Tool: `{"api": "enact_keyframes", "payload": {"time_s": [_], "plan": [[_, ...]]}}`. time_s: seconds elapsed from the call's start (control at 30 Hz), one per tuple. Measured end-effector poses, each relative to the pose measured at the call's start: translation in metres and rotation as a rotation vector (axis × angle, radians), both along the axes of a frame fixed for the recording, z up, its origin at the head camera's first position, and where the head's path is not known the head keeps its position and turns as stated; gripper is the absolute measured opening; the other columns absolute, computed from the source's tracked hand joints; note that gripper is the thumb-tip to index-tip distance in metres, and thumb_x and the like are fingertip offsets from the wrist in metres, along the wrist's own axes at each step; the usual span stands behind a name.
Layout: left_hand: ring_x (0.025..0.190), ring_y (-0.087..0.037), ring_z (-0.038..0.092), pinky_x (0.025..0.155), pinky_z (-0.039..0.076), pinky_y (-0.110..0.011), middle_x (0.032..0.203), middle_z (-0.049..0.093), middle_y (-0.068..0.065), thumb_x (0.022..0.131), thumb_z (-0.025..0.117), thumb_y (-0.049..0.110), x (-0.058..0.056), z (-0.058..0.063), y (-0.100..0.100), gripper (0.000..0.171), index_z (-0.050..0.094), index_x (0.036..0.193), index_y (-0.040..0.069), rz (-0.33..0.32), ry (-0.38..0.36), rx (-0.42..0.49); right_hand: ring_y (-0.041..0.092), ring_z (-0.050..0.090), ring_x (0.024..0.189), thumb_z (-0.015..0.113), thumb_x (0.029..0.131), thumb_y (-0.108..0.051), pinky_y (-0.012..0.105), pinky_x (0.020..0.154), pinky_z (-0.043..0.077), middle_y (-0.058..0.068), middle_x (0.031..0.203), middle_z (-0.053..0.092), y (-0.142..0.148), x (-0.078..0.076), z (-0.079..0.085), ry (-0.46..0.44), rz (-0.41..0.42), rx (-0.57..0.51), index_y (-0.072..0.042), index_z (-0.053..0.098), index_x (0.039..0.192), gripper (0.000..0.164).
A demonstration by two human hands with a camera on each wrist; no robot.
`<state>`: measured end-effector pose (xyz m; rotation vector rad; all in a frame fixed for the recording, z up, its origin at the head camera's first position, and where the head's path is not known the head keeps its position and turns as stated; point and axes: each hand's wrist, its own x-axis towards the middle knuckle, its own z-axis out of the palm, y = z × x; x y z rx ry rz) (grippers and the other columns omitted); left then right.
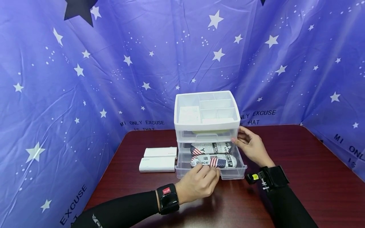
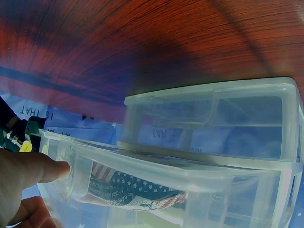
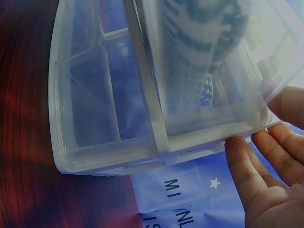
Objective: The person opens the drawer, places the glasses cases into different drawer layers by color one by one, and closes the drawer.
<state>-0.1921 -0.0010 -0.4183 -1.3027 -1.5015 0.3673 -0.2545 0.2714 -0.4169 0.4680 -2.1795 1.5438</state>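
Observation:
A small plastic storage cabinet (image 1: 207, 126) with a white top tray and clear drawers stands on the table. Its lower visible drawer (image 1: 233, 173) is pulled out toward me. Inside lie two rounded pouches with newspaper and flag print, a front one (image 1: 205, 161) and a back one (image 1: 211, 148). My left hand (image 1: 199, 183) grips the drawer's front edge, its thumb (image 2: 52, 171) against the clear plastic in the left wrist view. My right hand (image 1: 252, 148) holds the cabinet's right front corner, with thumb in front and fingers (image 3: 240, 161) along the side.
Two white, flat blocks with small lettering, a front block (image 1: 157, 165) and a back block (image 1: 160, 152), lie left of the cabinet. Above the pulled-out drawer, another drawer (image 1: 206, 136) sits pushed in. A blue starry curtain (image 1: 171, 63) hangs behind the dark red table (image 1: 313, 158).

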Motion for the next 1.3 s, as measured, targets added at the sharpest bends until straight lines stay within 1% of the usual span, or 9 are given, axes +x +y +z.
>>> {"api": "enact_keyframes", "payload": {"time_s": [0.23,0.33,0.47,0.57,0.7,0.8,0.93,1.13,1.3], "plan": [[0.068,-0.012,0.052,0.055,0.040,-0.022,0.087,0.062,0.000,0.096,0.049,0.013,-0.002,-0.001,0.002,0.026,0.070,0.107,0.003,0.001,0.002,0.002,0.028,0.062,0.102,0.068,0.088,0.004,0.012,0.081,0.051,0.035,0.115,0.057,-0.010,0.015,0.018,0.001,-0.015,0.024,0.015,0.043,0.135,0.054],[0.069,-0.013,0.052,0.056,0.040,-0.022,0.087,0.062,0.000,0.096,0.048,0.013,-0.003,-0.002,0.001,0.026,0.070,0.107,0.004,0.009,0.000,0.001,0.029,0.062,0.102,0.068,0.089,0.003,0.012,0.081,0.051,0.035,0.115,0.057,-0.011,0.016,0.018,-0.005,-0.014,0.022,0.015,0.043,0.135,0.054],[0.070,-0.013,0.053,0.056,0.040,-0.022,0.087,0.062,0.000,0.097,0.045,0.011,-0.005,-0.001,0.001,0.028,0.071,0.107,0.004,0.015,-0.002,-0.002,0.026,0.062,0.103,0.069,0.089,0.001,0.012,0.081,0.050,0.034,0.116,0.058,-0.006,0.010,0.011,-0.004,-0.005,0.019,0.012,0.043,0.137,0.056],[0.069,-0.012,0.053,0.055,0.039,-0.020,0.086,0.061,0.000,0.097,0.042,0.008,-0.005,0.006,0.001,0.030,0.072,0.104,0.005,0.004,0.000,0.008,0.025,0.062,0.102,0.069,0.089,0.000,0.012,0.082,0.050,0.034,0.116,0.058,-0.005,0.009,0.011,-0.006,-0.005,0.022,0.012,0.043,0.137,0.056],[0.068,-0.010,0.052,0.055,0.040,-0.018,0.084,0.061,0.002,0.097,0.044,0.008,0.002,0.022,-0.001,0.029,0.073,0.099,0.008,0.002,0.016,0.020,0.033,0.061,0.102,0.068,0.089,0.002,0.012,0.081,0.051,0.035,0.115,0.058,-0.010,0.016,0.019,-0.012,-0.021,0.032,0.014,0.043,0.136,0.054],[0.068,-0.009,0.052,0.055,0.040,-0.017,0.084,0.062,0.003,0.096,0.046,0.009,0.003,0.028,-0.002,0.028,0.073,0.099,0.009,0.016,0.018,0.015,0.032,0.062,0.101,0.068,0.089,0.003,0.012,0.080,0.051,0.035,0.114,0.058,-0.012,0.019,0.023,-0.014,-0.026,0.033,0.015,0.043,0.135,0.054],[0.069,-0.010,0.052,0.055,0.041,-0.017,0.085,0.062,0.002,0.097,0.043,0.006,-0.001,0.027,-0.003,0.030,0.073,0.100,0.008,0.025,0.006,0.009,0.027,0.063,0.100,0.068,0.088,0.003,0.014,0.079,0.052,0.035,0.114,0.058,-0.012,0.018,0.022,-0.018,-0.019,0.017,0.015,0.044,0.135,0.054],[0.070,-0.010,0.052,0.055,0.041,-0.017,0.085,0.062,0.002,0.097,0.041,0.005,-0.005,0.027,-0.003,0.032,0.073,0.101,0.007,0.032,0.003,0.002,0.027,0.062,0.101,0.069,0.088,0.002,0.014,0.080,0.052,0.035,0.115,0.058,-0.012,0.017,0.022,-0.016,-0.016,0.014,0.014,0.043,0.135,0.055],[0.071,-0.011,0.053,0.056,0.042,-0.018,0.086,0.062,0.002,0.097,0.042,0.005,-0.008,0.027,-0.003,0.032,0.073,0.101,0.008,0.042,-0.008,0.001,0.031,0.062,0.103,0.068,0.089,0.003,0.013,0.080,0.052,0.035,0.116,0.057,-0.012,0.017,0.021,-0.008,-0.012,0.025,0.015,0.043,0.136,0.055]]}}
